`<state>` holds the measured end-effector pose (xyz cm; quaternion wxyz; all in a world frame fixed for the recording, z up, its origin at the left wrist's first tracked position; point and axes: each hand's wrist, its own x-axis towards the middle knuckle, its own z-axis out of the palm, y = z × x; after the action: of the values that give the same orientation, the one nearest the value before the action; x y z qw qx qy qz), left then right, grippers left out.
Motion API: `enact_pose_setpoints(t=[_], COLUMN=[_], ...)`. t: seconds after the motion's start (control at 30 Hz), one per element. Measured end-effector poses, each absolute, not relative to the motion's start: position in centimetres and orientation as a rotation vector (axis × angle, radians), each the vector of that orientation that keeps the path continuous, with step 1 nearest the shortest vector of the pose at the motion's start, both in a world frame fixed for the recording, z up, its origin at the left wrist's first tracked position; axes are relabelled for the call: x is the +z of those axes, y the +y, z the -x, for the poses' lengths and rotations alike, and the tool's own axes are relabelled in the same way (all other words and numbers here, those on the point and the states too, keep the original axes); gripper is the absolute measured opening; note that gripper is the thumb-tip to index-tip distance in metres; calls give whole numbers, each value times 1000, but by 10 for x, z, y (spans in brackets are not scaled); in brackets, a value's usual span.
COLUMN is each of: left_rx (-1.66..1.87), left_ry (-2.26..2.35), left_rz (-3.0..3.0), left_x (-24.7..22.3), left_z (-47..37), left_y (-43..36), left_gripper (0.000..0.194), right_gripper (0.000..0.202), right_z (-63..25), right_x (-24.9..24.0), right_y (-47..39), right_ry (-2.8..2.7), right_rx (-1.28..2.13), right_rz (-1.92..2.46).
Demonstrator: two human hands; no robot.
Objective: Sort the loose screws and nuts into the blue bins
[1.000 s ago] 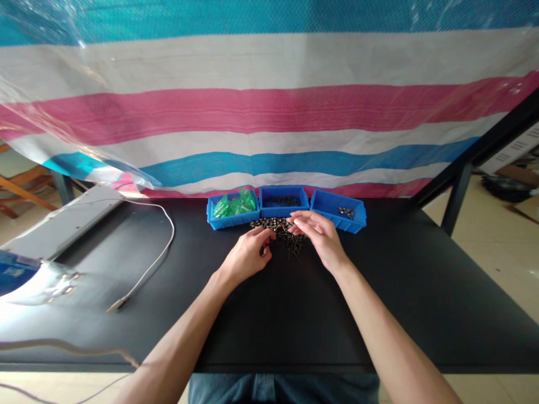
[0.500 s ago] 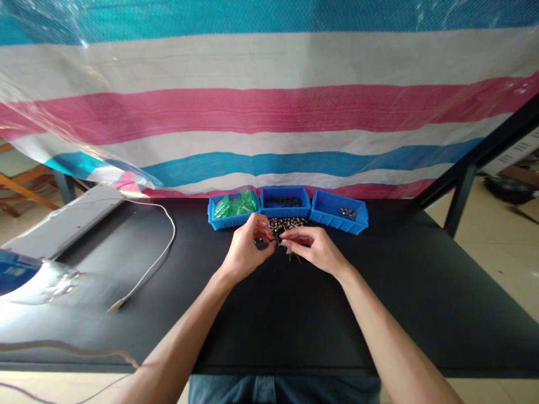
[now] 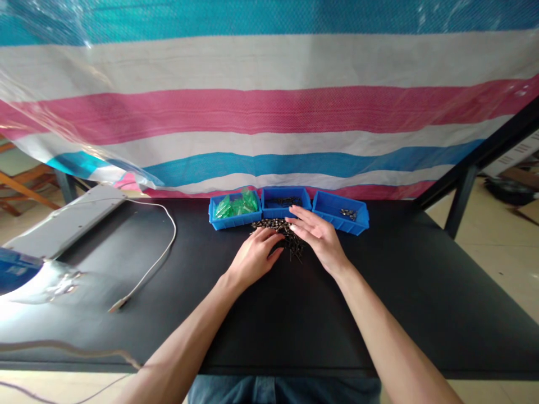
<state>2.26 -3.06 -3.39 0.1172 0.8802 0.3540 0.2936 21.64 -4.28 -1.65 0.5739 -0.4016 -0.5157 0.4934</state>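
My left hand (image 3: 256, 257) rests at the near left side of a pile of small, thin metal pieces (image 3: 295, 246), its fingers bent over the edge and its thumb apart. Whether a small piece lies under those fingertips is hidden. To the right, my right hand (image 3: 318, 238) is open above the pile, fingers stretched toward the middle blue bin (image 3: 275, 213), with nothing visible in them. The pile mixes dark pin-like pieces with brassy-ended ones; their exact kind is too small to tell. Dark thin pieces lie in the middle bin.
The left blue bin (image 3: 233, 223) holds green translucent plastic pieces, and the right blue bin (image 3: 343, 224) a few small metal parts. A white cable (image 3: 162, 252) and a clear plastic bag (image 3: 63, 283) lie on the left. A striped sheet (image 3: 252, 109) hangs behind the black table (image 3: 290, 331).
My hands, which met in a pinch over the pile, have moved apart. The right fingers have straightened and risen; the left hand has come down slightly nearer to me.
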Motion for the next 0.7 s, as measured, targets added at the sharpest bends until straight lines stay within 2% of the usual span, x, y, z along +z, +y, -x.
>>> enact_pose_setpoints(t=[0.2, 0.5, 0.7], left_rx=[816, 779, 930], left_ry=[1088, 1070, 1041], left_rz=[-2654, -2696, -2686], left_x=[-46, -42, -36], left_z=[-30, -26, -26], left_y=[-30, -26, -28], left_gripper=[15, 14, 17], right_gripper=[38, 35, 32], right_z=[-218, -222, -223], right_x=[-16, -18, -15], right_y=[-45, -42, -44], right_ry=[-1230, -1243, -1241], right_rx=[1161, 1166, 1173], right_rz=[946, 948, 956])
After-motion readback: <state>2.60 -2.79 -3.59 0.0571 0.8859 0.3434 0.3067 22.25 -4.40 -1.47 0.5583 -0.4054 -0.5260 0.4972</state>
